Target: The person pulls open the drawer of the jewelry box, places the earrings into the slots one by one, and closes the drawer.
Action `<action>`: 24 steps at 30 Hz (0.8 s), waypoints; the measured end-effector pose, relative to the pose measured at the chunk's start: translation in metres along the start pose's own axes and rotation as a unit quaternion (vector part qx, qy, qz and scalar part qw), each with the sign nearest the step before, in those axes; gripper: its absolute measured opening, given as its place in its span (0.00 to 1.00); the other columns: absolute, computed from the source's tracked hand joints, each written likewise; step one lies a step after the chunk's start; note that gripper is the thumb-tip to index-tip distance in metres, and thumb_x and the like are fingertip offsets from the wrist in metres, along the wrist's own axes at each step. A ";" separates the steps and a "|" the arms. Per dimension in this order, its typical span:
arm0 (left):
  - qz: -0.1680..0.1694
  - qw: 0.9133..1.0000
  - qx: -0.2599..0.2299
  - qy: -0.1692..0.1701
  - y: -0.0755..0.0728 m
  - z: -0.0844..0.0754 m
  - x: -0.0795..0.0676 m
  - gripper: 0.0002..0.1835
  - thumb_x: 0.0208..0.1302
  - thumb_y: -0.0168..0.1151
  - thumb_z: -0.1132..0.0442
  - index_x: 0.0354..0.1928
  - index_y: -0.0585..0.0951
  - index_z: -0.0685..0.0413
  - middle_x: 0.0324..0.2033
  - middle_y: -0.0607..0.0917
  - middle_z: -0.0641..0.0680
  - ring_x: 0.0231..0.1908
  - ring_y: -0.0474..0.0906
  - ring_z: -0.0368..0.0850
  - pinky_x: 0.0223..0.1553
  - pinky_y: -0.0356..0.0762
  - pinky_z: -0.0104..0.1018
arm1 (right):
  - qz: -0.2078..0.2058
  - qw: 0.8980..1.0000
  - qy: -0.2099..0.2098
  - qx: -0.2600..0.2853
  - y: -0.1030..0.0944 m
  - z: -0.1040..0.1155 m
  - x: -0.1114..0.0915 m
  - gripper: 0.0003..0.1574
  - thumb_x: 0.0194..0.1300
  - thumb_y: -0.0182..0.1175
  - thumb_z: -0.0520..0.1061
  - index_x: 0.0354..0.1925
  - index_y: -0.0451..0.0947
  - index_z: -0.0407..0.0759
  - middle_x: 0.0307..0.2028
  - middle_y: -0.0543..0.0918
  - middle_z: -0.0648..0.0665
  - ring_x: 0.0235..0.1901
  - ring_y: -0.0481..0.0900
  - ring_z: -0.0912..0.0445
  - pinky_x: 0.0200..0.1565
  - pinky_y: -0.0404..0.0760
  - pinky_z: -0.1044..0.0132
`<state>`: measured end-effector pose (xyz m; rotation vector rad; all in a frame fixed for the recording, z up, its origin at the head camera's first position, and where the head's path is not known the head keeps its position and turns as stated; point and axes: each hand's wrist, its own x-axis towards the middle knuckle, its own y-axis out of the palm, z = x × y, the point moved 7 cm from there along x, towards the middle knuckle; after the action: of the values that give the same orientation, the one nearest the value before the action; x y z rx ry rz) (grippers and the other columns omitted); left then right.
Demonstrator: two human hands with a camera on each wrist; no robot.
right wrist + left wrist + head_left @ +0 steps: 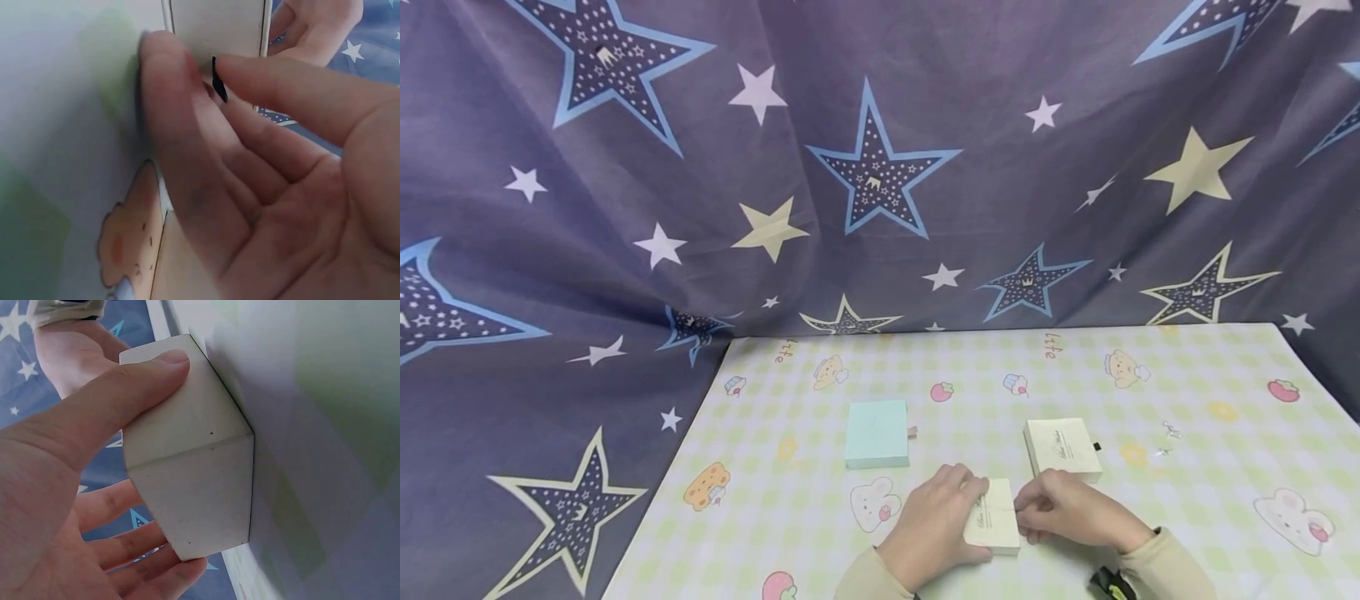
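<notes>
Cream box (1004,521), black tab (218,81); pale-blue box (877,433); green-white checked tablecloth (752,450); dark purple-blue curtain (820,275), white, yellow, blue stars

Left grip (937,518) holds; right grip (1071,508) pinches (curled)

left hand (934,523) gripping a small cream box (1000,518) on a checked tablecloth (760,533), right hand (1075,510) at the box's right edge, second cream box (1060,448) with black tab (1097,447) just beyond, pale blue box (877,433) farther left, star-patterned curtain (970,50) behind
</notes>
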<state>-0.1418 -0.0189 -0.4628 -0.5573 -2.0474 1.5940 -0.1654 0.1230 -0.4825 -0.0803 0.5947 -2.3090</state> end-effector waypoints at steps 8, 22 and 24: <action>0.024 1.000 -0.010 -0.016 0.002 0.001 -0.002 0.43 0.41 0.79 0.40 0.61 0.77 0.48 0.50 0.79 0.44 0.49 0.74 0.36 0.49 0.78 0.28 | -0.018 1.000 0.016 0.020 0.005 -0.002 0.002 0.12 0.65 0.59 0.34 0.25 0.83 0.38 0.21 0.84 0.48 0.20 0.82 0.59 0.25 0.85 0.64; 0.019 1.000 -0.014 -0.010 0.002 0.000 0.000 0.44 0.40 0.80 0.41 0.61 0.77 0.49 0.51 0.79 0.45 0.50 0.74 0.37 0.49 0.78 0.29 | -0.040 0.998 0.038 -0.036 -0.008 -0.007 -0.011 0.12 0.64 0.61 0.36 0.25 0.84 0.46 0.23 0.82 0.51 0.21 0.82 0.60 0.26 0.83 0.66; 0.010 1.000 -0.016 -0.007 0.000 0.000 0.000 0.43 0.40 0.80 0.41 0.61 0.78 0.49 0.50 0.79 0.45 0.50 0.74 0.37 0.48 0.78 0.29 | -0.043 0.997 0.042 -0.038 -0.011 -0.008 -0.014 0.12 0.64 0.61 0.36 0.25 0.84 0.45 0.24 0.82 0.51 0.21 0.82 0.60 0.26 0.83 0.66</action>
<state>-0.1420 -0.0186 -0.4631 -0.5810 -2.0874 1.5846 -0.1645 0.1428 -0.4834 -0.0457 0.7341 -2.3831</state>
